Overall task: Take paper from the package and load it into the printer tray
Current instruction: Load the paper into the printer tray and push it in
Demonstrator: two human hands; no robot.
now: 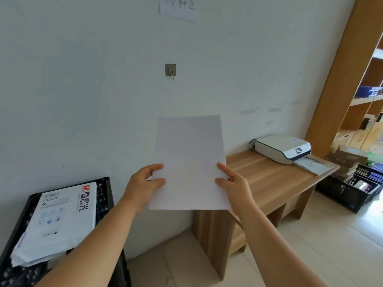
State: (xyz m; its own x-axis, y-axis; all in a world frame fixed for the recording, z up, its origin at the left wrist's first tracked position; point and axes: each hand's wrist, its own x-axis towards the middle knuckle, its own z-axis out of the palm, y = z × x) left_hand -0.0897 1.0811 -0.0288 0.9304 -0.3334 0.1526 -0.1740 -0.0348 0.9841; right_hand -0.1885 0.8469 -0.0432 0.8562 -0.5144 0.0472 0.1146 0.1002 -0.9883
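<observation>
Both hands hold up a stack of white paper (189,160) upright in front of the wall. My left hand (145,185) pinches its lower left edge and my right hand (233,183) grips its lower right edge. The opened white paper package (58,220) lies on a black crate (105,199) at the lower left. A white printer (281,148) sits at the far end of a wooden table (269,179) to the right, with its paper tray (315,165) extended toward the table's edge.
A wooden shelf unit (342,79) stands at the right wall. A second black crate (352,191) with small items rests on the floor beyond the table. A metal hook (170,70) and a paper sign (178,9) hang on the wall.
</observation>
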